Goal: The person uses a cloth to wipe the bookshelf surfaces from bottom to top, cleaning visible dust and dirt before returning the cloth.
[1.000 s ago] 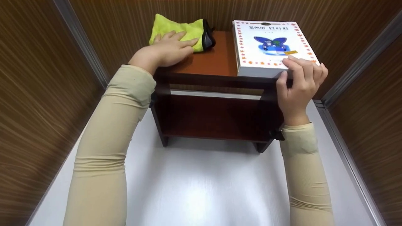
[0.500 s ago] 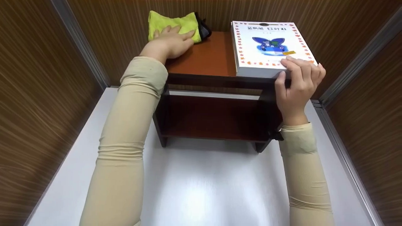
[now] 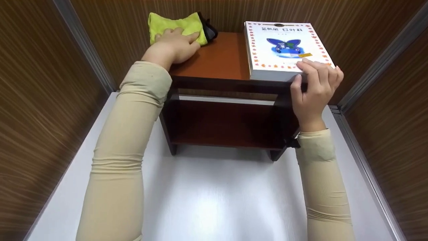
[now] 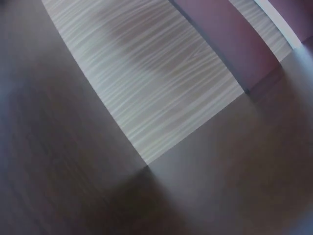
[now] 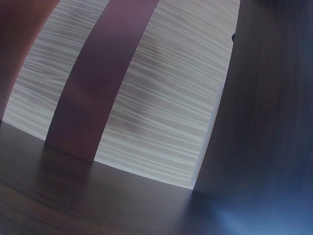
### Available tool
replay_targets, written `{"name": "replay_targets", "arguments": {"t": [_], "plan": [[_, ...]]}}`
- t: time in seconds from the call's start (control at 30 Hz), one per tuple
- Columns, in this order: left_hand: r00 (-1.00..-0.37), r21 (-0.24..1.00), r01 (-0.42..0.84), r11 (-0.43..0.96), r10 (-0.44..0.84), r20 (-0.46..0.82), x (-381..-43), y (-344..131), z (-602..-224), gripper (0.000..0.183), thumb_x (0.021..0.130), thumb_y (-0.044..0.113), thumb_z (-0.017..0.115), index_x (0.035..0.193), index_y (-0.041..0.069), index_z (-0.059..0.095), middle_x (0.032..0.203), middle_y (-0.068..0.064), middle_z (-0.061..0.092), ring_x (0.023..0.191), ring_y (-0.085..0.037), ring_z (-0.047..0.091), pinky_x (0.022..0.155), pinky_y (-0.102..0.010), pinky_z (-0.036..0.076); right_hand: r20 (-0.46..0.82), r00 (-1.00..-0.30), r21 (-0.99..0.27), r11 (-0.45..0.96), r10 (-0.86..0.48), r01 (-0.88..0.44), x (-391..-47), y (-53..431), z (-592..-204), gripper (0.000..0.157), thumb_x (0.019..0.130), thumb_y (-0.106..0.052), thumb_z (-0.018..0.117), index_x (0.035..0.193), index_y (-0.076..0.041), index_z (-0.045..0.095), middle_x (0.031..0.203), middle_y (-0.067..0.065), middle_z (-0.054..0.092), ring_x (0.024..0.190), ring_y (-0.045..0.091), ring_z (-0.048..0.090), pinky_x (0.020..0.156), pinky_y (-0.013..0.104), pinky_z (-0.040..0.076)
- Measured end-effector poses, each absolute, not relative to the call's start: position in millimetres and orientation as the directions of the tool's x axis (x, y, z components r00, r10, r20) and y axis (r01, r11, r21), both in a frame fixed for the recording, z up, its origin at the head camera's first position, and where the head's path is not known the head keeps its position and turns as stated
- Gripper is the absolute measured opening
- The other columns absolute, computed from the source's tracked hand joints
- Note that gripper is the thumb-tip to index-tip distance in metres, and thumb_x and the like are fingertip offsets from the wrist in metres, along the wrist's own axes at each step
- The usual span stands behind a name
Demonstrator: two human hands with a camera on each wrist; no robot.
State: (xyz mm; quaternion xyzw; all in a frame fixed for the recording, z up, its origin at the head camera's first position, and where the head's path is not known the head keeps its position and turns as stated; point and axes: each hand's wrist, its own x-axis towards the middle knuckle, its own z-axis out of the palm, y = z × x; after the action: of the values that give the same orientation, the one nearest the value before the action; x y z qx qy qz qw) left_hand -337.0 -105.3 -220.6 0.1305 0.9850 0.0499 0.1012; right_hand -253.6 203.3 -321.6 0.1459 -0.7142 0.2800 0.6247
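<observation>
My left hand [image 3: 172, 48] lies with extended fingers on a folded yellow-green cloth [image 3: 175, 22], at the back left of the small table's orange-brown top [image 3: 220, 60]. The cloth has a dark grey and black edge on its right. On the table's right side lies a thick white book [image 3: 267, 57], perhaps a stack, with a leaf border and a blue butterfly on its cover. My right hand [image 3: 316, 87] holds its front right corner, fingers over the cover and thumb against the front side. Neither hand shows in the wrist views.
Below the top is a dark red-brown lower shelf [image 3: 224, 124]. Wood-grain walls [image 3: 40, 100] stand left, right and behind. The floor [image 3: 214, 197] is pale and glossy. Both wrist views show the table's dark frame, with a reddish board [image 5: 98, 83] in the right one.
My left hand and the cloth have moved toward the back and to the left across the tabletop. The right hand stays on the book's corner.
</observation>
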Motion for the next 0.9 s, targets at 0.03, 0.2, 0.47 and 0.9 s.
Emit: {"name": "replay_targets", "arguments": {"t": [0.03,0.2,0.47,0.9], "plan": [[-0.943,0.125,0.255,0.959,0.275,-0.189,-335.0,-107.3,-219.9,0.054,0.096,0.048,0.011,0.148,0.038,0.003,0.155,-0.013,-0.004,0.138,-0.04,-0.004,0.104,-0.063,0.001,0.973,-0.177,-0.221,0.801,0.145,-0.556,-254.2,204.1,-322.0,0.028,0.079,-0.024,0.051,0.09,-0.005,0.07,0.096,0.008,0.066,0.095,0.029,0.051,0.101,0.042,0.022],[-0.929,0.158,0.293,0.943,0.32,-0.187,-321.6,-120.4,-218.6,0.054,0.095,0.046,0.012,0.148,0.038,0.007,0.155,-0.012,-0.003,0.139,-0.038,-0.004,0.106,-0.06,0.004,0.973,-0.17,-0.223,0.807,0.154,-0.547,-259.6,208.8,-324.2,0.029,0.079,-0.026,0.051,0.089,-0.007,0.07,0.097,0.003,0.067,0.096,0.026,0.051,0.101,0.041,0.022],[-0.902,0.196,0.391,0.899,0.417,-0.112,-285.9,-143.8,-226.0,0.055,0.095,0.039,0.016,0.149,0.031,0.016,0.154,-0.017,0.004,0.139,-0.038,0.001,0.109,-0.054,0.006,0.971,-0.181,-0.231,0.811,0.156,-0.537,-264.7,211.1,-329.4,0.03,0.079,-0.029,0.051,0.09,-0.009,0.071,0.099,-0.002,0.067,0.097,0.023,0.052,0.102,0.041,0.021],[-0.872,0.178,0.471,0.864,0.487,-0.055,-233.7,-160.5,-232.2,0.053,0.098,0.042,0.023,0.149,0.027,0.022,0.154,-0.017,0.01,0.139,-0.039,0.003,0.109,-0.054,0.004,0.965,-0.204,-0.25,0.81,0.165,-0.53,-262.0,208.4,-327.6,0.031,0.079,-0.029,0.05,0.091,-0.008,0.07,0.099,0.0,0.066,0.097,0.023,0.051,0.102,0.039,0.021]]}}
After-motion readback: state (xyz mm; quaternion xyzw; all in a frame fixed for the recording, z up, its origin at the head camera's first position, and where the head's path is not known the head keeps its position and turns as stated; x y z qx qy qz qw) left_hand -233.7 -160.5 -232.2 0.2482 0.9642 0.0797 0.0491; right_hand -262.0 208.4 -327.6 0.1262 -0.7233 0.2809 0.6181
